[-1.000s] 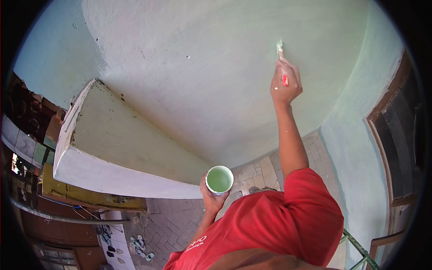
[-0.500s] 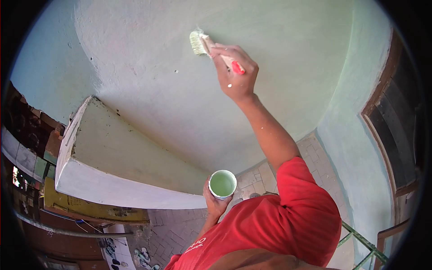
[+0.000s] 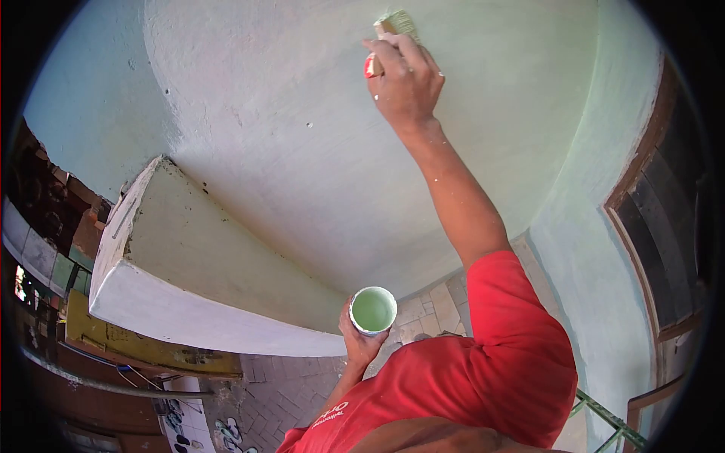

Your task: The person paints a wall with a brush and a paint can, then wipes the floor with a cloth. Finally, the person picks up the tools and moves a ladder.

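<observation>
My right hand (image 3: 410, 84) is closed around the handle of a paintbrush (image 3: 398, 26), whose pale bristles lie against the wall (image 3: 302, 68) near the top of the view. The handle's red end shows beside my fingers. Low in the middle, my left hand (image 3: 361, 341) grips a white-rimmed cup (image 3: 373, 310) with light green paint in it. Part of the wall is whitish, and light green covers the area to the right. Small specks of paint dot my right hand and forearm.
A concrete ledge (image 3: 219, 249) juts out at the left, close to the cup. Brown-framed window (image 3: 661, 226) at the right. Green metal ladder (image 3: 613, 417) at the lower right. Paved floor (image 3: 283, 389) below, with several shoes (image 3: 228, 434) at the lower left.
My right hand has moved up and to the right with the brush, and the brush has turned so its bristles point up and right. The cup stays nearly in place.
</observation>
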Demonstrator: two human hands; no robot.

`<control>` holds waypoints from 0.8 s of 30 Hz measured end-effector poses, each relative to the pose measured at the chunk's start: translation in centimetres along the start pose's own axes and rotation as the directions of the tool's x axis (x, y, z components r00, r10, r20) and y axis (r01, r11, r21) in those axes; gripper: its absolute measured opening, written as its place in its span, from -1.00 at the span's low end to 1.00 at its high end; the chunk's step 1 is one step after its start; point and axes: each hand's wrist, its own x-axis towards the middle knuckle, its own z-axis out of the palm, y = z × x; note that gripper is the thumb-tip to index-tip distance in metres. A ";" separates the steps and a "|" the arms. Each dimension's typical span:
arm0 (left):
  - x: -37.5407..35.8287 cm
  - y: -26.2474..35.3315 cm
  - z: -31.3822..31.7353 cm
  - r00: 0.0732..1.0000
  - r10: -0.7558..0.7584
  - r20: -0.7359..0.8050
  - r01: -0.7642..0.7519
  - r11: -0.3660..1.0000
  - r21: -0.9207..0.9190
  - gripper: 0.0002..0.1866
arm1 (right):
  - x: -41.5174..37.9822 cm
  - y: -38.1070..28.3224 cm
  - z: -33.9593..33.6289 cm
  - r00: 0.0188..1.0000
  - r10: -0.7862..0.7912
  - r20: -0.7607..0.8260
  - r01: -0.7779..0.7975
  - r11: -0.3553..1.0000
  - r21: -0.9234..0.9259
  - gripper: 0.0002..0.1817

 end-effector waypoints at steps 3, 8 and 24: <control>0.3 0.5 0.8 1.000 -0.022 -0.002 0.022 0.998 -0.062 0.14 | -1.2 -10.6 1.2 0.998 -0.005 0.066 -0.007 0.984 0.180 -0.77; 0.1 1.3 1.6 0.999 -0.005 0.043 0.007 0.999 -0.045 0.16 | -0.7 -16.8 -0.3 0.881 0.010 0.474 -0.361 0.661 0.657 -0.89; -1.7 -0.2 -1.0 0.998 -0.046 -0.034 0.044 0.998 -0.054 0.15 | 4.7 4.4 -0.3 1.000 -0.019 -0.025 0.016 0.992 -0.125 -0.80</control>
